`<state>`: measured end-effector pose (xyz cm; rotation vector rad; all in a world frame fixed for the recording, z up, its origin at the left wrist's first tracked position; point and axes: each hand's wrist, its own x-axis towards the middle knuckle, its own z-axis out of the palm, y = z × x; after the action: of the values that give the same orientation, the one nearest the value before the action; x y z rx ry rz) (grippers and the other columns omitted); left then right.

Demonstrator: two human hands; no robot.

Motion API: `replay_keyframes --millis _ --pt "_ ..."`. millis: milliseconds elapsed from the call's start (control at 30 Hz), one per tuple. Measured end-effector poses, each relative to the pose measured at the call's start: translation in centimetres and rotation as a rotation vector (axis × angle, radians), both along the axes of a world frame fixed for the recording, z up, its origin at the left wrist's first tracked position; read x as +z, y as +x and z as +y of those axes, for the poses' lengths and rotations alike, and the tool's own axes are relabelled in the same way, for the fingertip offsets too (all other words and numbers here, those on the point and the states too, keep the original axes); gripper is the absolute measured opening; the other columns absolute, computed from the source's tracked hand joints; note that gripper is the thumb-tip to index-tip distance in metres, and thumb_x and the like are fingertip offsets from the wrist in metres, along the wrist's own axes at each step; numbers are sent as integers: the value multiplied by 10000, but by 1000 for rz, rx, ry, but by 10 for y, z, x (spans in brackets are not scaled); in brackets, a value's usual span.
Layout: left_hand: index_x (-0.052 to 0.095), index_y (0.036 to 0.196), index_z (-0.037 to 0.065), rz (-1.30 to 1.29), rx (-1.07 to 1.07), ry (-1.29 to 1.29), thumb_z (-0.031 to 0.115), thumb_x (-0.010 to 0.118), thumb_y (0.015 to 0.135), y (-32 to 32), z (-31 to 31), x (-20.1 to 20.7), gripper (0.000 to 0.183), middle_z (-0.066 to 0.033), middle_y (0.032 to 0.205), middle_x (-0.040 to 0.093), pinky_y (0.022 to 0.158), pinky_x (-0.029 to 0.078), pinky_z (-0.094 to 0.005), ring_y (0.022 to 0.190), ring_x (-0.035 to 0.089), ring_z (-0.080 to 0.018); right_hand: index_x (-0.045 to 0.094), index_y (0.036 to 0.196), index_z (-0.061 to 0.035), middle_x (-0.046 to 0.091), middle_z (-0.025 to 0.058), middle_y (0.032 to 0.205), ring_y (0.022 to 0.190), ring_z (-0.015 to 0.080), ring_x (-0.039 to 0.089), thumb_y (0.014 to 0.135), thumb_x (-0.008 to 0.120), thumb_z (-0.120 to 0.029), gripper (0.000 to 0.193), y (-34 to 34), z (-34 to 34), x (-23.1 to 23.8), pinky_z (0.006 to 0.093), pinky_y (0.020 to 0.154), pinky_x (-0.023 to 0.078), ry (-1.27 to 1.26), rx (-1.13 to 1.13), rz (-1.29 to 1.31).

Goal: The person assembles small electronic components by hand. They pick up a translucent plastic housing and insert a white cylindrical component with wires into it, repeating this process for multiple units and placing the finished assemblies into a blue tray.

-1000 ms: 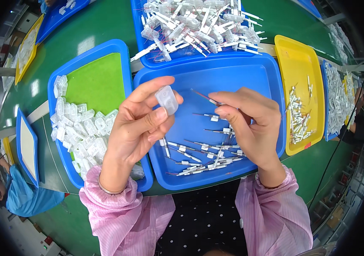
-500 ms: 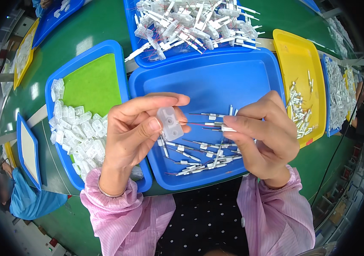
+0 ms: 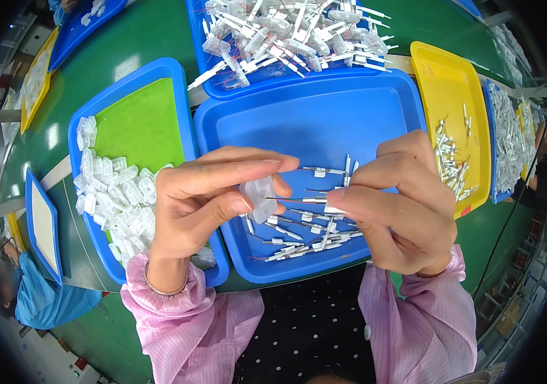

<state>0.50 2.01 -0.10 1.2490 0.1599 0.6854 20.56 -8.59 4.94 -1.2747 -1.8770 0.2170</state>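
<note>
In the head view, the left hand (image 3: 200, 201) pinches a translucent housing (image 3: 258, 200) above the blue tray (image 3: 312, 115). The right hand (image 3: 405, 208), separate from the left, clamps a white wired component (image 3: 316, 200), its lead (image 3: 286, 199) tip at the housing.

Left hand (image 3: 187, 214) and right hand (image 3: 408, 201) near each other, fingers (image 3: 238, 170) in pinch grips

The small case (image 3: 259, 200) at centre looks like frosted, translucent plastic; the blue tray (image 3: 312, 121) beneath, smooth plastic with a soft sheen. The green bench (image 3: 145, 35) at upper left is glossy; the pink sleeves (image 3: 180, 323), cloth.
</note>
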Motion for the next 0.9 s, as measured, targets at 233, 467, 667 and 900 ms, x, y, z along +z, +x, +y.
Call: replay_keyframes --millis 233,467,667,900 --pt "502 1121 -109 103 8 -72 -55 573 768 -2 -6 9 364 -273 1069 551 692 529 -308 902 606 -288 677 828 -39 550 47 735 634 189 453 612 646 -46 218 -4 9 6 280 548 365 20 72 -59" --pt "487 1129 -117 29 50 -67 -119 578 730 5 -9 8 409 -235 1102 513 786 508 -330 980 567 -290 637 922 19 563 88 745 598 182 511 711 617 5 212 -10 6 -7 265 505 402 -175 33 206" --pt "510 1095 -115 85 128 -78 -129 584 727 7 -17 9 376 -181 1048 495 839 486 -352 972 559 -283 623 846 32 578 115 723 583 178 536 721 614 32 125 -12 6 -14 258 498 401 -284 -75 240" --pt "547 1023 -83 92 87 -70 -125 595 728 3 -16 -5 302 -153 958 535 779 481 -323 891 573 -243 608 761 12 519 84 575 475 200 492 670 638 49 102 -20 7 -19 276 417 356 -154 -67 198"
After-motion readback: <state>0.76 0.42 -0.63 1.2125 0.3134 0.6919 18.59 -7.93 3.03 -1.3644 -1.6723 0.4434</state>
